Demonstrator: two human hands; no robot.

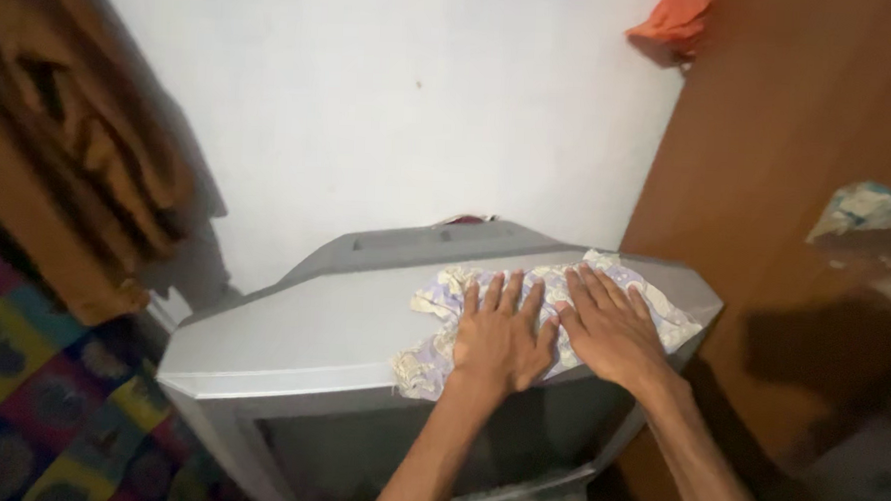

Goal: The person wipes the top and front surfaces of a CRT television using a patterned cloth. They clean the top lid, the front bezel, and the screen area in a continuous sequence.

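Note:
A grey box-shaped television (302, 334) stands below me, its dark screen facing me. A crumpled pale cloth with a purple and yellow print (433, 298) lies on its top, toward the right. My left hand (500, 335) and my right hand (610, 328) lie flat on the cloth side by side, fingers spread, thumbs almost touching. Both palms press the cloth against the television's top. The middle of the cloth is hidden under my hands.
A white wall (392, 108) rises behind the television. A brown wooden panel (801, 146) stands at the right with an orange cloth (674, 22) hanging at its top. A brown patterned fabric (79, 154) hangs at the left above a multicoloured covering (29, 383).

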